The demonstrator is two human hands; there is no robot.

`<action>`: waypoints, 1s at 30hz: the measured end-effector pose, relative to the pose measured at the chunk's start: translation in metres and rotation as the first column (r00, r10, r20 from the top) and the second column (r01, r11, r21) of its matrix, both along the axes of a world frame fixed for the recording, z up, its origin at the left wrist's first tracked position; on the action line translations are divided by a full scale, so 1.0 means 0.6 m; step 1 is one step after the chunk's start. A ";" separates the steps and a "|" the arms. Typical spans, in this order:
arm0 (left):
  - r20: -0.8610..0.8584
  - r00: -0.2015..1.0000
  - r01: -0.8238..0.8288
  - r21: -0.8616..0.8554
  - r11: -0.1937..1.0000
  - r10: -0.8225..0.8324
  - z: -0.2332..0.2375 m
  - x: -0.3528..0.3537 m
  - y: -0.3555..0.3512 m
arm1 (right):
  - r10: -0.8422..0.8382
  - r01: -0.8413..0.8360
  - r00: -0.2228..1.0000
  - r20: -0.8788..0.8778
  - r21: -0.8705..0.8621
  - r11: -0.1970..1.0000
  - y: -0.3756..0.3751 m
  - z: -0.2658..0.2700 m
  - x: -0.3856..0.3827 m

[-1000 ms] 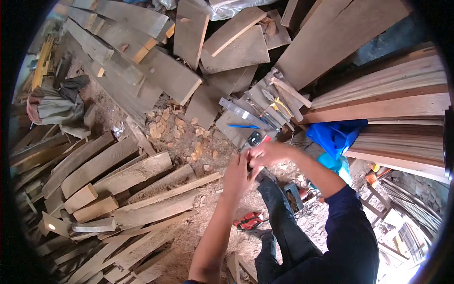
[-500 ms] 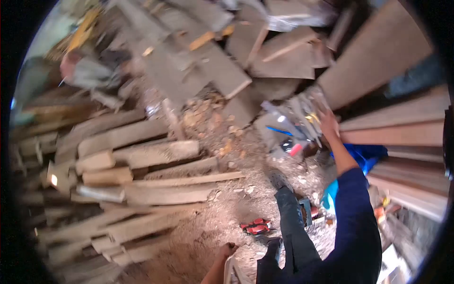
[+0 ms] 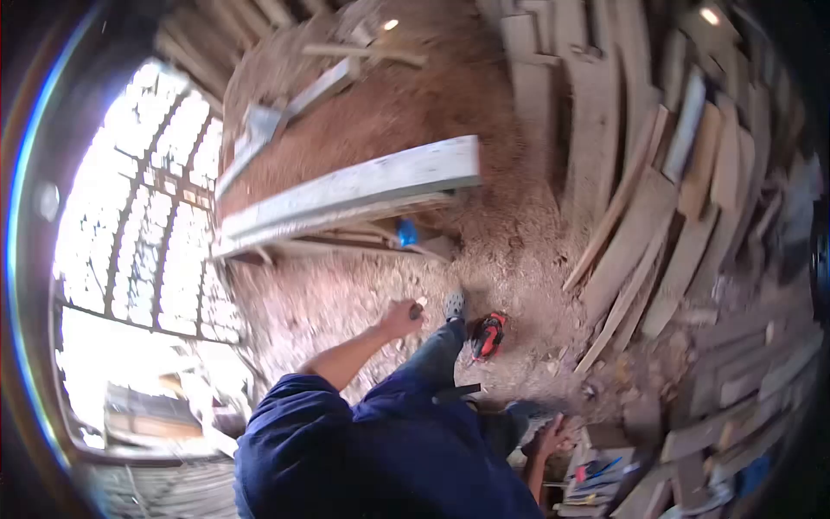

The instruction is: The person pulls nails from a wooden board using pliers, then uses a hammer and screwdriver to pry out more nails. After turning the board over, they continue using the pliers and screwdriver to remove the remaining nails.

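My left hand (image 3: 400, 319) is closed in front of my body, above the dirt floor. A small dark thing shows at its fingertips, too small to name. My right hand (image 3: 551, 435) is low at the right, beside my leg and near a board (image 3: 581, 467) that bears several small tools. Its fingers are blurred, so what it holds, if anything, is unclear. A red and black power tool (image 3: 489, 336) lies on the ground next to my left shoe (image 3: 455, 304).
A long pale beam (image 3: 363, 183) lies across other timber ahead. Stacked planks (image 3: 635, 233) fill the right side. A bright barred window (image 3: 143, 216) is at the left. Loose boards (image 3: 322, 88) lie farther off on the dirt.
The view has swung round to the left, bringing in the window and pale beam. My right hand, earlier reaching out at the tools, now appears low beside my leg; my left hand remains closed.
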State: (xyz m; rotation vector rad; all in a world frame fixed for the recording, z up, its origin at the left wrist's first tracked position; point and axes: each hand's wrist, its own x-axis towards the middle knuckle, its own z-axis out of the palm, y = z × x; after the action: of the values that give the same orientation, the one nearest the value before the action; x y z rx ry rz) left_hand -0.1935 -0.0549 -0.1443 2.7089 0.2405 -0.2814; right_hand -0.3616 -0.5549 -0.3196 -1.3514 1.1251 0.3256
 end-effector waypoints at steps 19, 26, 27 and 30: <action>0.039 0.424 0.407 -0.901 -0.151 0.905 0.313 0.524 0.340 | 0.166 -0.129 0.956 0.241 -0.160 0.979 0.438 0.514 0.428; 0.063 0.469 0.367 -0.921 -0.129 0.881 0.257 0.550 0.334 | 0.313 -0.281 0.931 0.190 -0.178 0.943 0.472 0.571 0.502; 0.020 0.453 0.328 -0.933 -0.146 0.891 0.253 0.549 0.328 | 0.309 -0.280 0.934 0.179 -0.173 0.944 0.468 0.572 0.509; -0.002 0.439 0.300 -0.942 -0.149 0.898 0.243 0.553 0.317 | 0.396 -0.348 0.902 0.172 -0.252 0.903 0.452 0.576 0.530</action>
State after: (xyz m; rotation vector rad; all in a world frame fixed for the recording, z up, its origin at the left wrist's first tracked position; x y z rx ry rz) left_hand 0.1381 0.1354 0.0016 0.7420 0.3846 0.7869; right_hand -0.0437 -0.2835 0.0261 -1.7570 0.7244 0.3277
